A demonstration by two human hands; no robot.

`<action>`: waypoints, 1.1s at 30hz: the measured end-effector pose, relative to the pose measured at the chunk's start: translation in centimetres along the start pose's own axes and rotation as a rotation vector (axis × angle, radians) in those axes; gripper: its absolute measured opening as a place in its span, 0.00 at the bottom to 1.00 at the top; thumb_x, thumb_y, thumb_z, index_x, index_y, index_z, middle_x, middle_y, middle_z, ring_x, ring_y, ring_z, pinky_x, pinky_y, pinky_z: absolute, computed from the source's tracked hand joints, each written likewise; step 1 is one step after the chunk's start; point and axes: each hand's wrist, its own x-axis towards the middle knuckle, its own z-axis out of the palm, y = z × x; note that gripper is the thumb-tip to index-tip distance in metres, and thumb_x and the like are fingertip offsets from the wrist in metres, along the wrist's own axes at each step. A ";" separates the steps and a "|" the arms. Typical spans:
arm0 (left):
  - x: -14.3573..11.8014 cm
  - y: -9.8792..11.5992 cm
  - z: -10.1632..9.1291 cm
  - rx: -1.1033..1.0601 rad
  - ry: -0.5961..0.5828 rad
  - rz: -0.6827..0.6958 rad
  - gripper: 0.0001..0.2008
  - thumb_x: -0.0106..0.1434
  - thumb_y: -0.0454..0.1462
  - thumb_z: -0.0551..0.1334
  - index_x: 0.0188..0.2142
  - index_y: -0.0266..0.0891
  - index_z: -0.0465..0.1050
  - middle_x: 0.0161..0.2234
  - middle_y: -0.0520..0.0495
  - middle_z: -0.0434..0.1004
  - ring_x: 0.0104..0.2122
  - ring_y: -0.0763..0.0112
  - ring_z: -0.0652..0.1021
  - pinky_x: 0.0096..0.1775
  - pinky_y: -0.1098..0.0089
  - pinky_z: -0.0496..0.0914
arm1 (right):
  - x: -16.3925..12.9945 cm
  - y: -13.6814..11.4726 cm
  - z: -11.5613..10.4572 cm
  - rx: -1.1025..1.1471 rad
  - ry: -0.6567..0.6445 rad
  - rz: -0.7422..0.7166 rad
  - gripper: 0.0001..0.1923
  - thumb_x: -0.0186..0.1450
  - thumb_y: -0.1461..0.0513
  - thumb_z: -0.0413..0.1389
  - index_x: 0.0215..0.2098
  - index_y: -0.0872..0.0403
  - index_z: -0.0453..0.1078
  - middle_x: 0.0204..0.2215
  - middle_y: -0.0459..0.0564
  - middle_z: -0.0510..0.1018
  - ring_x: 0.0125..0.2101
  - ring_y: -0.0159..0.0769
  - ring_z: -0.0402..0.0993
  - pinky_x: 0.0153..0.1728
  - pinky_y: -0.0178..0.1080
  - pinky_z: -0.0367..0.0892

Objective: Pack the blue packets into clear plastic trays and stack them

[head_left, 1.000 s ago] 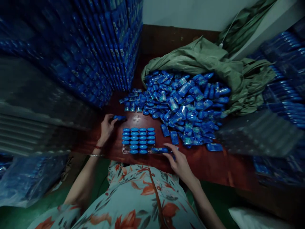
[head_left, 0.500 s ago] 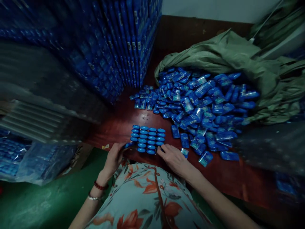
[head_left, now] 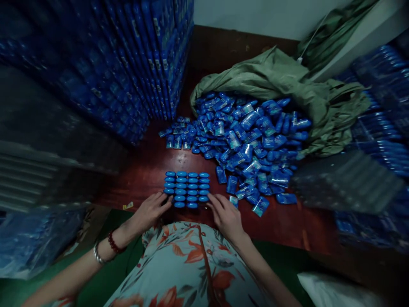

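A tidy block of blue packets [head_left: 187, 189], set in rows, lies on the red-brown table [head_left: 147, 170] right in front of me. My left hand [head_left: 151, 209] rests at the block's near left corner, fingers spread and touching the packets. At the near right corner my right hand [head_left: 225, 215] lies the same way, fingers apart on the block's edge. Neither hand holds a packet. A big loose heap of the same blue packets [head_left: 246, 136] spills from a green sack [head_left: 287, 85] behind and to the right.
A tall wall of stacked blue packs [head_left: 128, 64] rises at the left. Grey ribbed trays [head_left: 41, 170] lie at left and blurred ones [head_left: 348, 179] at right, with more blue packs [head_left: 380, 106] far right. A plastic bag of packets [head_left: 35, 238] sits low left.
My left hand carried a packet from the block's far left down to its near left corner and let go. My right hand set its packet down. Both hands now press the block's near edge.
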 end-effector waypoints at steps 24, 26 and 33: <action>12.2 -13.2 0.6 -0.428 0.227 -0.700 0.18 0.53 0.36 0.62 0.45 0.38 0.67 0.35 0.47 0.74 0.35 0.65 0.75 0.41 0.67 0.69 | 1.7 4.6 -1.0 0.672 -0.014 0.449 0.17 0.64 0.53 0.51 0.47 0.53 0.67 0.34 0.50 0.76 0.29 0.35 0.72 0.30 0.36 0.68; 8.9 -11.3 0.8 -0.502 0.442 -0.761 0.14 0.56 0.39 0.61 0.42 0.39 0.67 0.34 0.49 0.74 0.34 0.68 0.75 0.39 0.69 0.69 | -0.1 3.6 -1.2 0.768 0.004 0.451 0.15 0.61 0.53 0.54 0.42 0.53 0.70 0.35 0.50 0.75 0.30 0.34 0.72 0.28 0.34 0.68; -1.7 -1.7 0.6 -0.568 0.841 -1.049 0.18 0.54 0.44 0.63 0.42 0.38 0.70 0.39 0.46 0.74 0.39 0.69 0.75 0.41 0.69 0.70 | -1.7 0.1 -0.6 0.742 0.018 0.259 0.07 0.64 0.60 0.53 0.40 0.52 0.69 0.37 0.51 0.75 0.37 0.35 0.72 0.37 0.37 0.70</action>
